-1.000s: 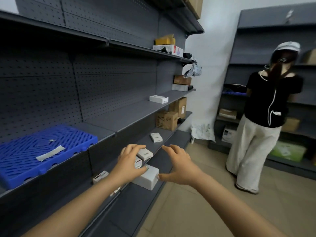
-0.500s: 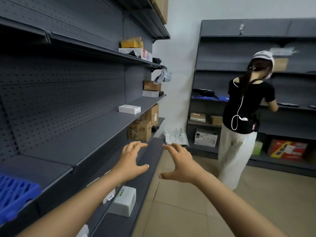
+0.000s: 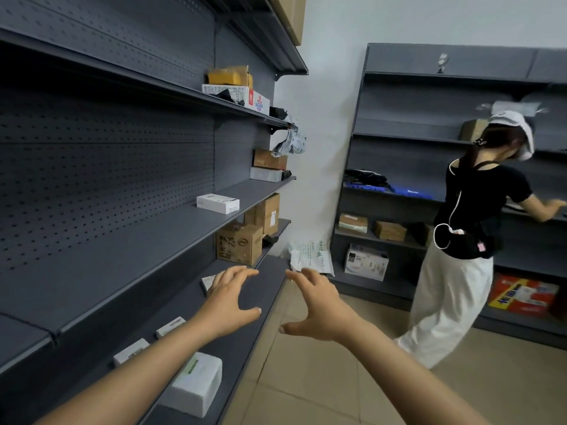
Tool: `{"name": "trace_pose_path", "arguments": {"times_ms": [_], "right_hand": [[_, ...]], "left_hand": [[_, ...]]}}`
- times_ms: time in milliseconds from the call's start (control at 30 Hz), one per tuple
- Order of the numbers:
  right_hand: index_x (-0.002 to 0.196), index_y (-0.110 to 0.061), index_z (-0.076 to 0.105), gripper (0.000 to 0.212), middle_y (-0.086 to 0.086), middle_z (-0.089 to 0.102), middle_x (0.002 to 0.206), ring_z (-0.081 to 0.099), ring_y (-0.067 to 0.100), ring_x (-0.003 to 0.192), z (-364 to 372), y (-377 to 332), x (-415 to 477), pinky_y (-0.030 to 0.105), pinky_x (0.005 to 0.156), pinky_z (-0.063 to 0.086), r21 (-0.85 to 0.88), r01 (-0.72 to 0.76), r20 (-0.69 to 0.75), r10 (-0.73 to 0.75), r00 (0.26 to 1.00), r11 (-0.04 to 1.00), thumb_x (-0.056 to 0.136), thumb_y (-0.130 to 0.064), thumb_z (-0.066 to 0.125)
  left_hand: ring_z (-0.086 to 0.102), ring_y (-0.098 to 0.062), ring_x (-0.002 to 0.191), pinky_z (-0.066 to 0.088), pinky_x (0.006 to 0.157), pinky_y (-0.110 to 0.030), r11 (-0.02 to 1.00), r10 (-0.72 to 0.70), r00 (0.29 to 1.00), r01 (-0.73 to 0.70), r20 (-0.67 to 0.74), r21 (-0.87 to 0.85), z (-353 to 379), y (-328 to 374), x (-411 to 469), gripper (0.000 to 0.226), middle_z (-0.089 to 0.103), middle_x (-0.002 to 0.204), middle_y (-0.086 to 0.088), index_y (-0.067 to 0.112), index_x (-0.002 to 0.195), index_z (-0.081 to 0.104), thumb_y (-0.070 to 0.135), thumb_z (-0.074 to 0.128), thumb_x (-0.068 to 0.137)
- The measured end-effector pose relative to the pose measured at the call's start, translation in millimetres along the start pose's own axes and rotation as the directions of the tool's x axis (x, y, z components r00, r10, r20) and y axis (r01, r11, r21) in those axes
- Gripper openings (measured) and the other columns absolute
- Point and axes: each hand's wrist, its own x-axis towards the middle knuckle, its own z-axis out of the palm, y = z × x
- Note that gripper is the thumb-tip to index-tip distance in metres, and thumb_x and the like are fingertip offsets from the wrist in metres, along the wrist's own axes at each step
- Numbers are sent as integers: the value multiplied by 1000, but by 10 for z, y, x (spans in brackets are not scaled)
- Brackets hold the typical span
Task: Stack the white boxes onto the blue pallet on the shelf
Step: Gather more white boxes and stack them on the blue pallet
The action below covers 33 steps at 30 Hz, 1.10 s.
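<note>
Hands in view: two, the left hand (image 3: 228,302) and the right hand (image 3: 319,308). The near shelving unit (image 3: 122,240) carries five white boxes (image 3: 196,384): four on the bottom level, one higher up. Shelving units total two; one other person (image 3: 472,210) is present.

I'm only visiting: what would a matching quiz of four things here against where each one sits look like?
Things: 1 yellow box; 2 flat white box; 3 big white box; 4 red package.
Places: A low on the far rack; B lowest shelf, nearest the camera; C middle shelf, near rack; D upper shelf, atop a printed white box.
Pairs: 1-D, 2-C, 3-B, 4-A.
</note>
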Motion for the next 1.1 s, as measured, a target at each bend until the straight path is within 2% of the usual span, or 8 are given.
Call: {"name": "trace_pose_path", "arguments": {"times_ms": [267, 467, 600, 900, 1100], "right_hand": [[148, -40, 11, 106, 0, 11, 156, 14, 27, 143, -165, 624, 516, 46, 115, 26, 3, 105, -2, -105, 995, 995, 66, -58, 76], [149, -35, 15, 103, -1, 19, 151, 20, 25, 138, -172, 877, 754, 40, 114, 26, -20, 204, 4, -204, 979, 979, 68, -57, 76], [148, -38, 12, 105, 0, 13, 155, 15, 25, 142, -77, 952, 977, 42, 115, 24, 21, 209, 21, -209, 978, 978, 67, -58, 75], [150, -36, 10, 106, 1, 12, 156, 14, 26, 142, 322, 856, 1679, 42, 115, 21, 55, 242, 93, -247, 965, 969, 69, -59, 75], [151, -34, 9, 107, 4, 11, 157, 12, 26, 143, 737, 715, 2174, 42, 117, 19, 84, 248, 160, -259, 953, 965, 70, -56, 75]], "left_hand": [[21, -16, 136, 26, 112, -42, 998, -49, 989, 52, -138, 19, 315, 113, 546, 68, 31, 142, 8, 36, 133, 39, 35, 71, 74], [19, -14, 136, 25, 113, -38, 996, -85, 984, 90, -158, 27, 483, 128, 778, 69, 30, 142, 9, 36, 135, 38, 35, 71, 74], [17, -13, 137, 24, 111, -35, 993, -109, 981, 116, -159, 37, 512, 36, 888, 70, 29, 141, 10, 35, 136, 37, 33, 71, 75], [24, -12, 133, 28, 108, -33, 988, -136, 976, 147, -172, 53, 496, -585, 1162, 66, 35, 138, 10, 35, 133, 41, 30, 73, 75], [24, -8, 132, 28, 109, -31, 980, -186, 974, 192, -129, 41, 511, -1152, 1283, 66, 35, 138, 12, 33, 135, 41, 26, 72, 77]]}}
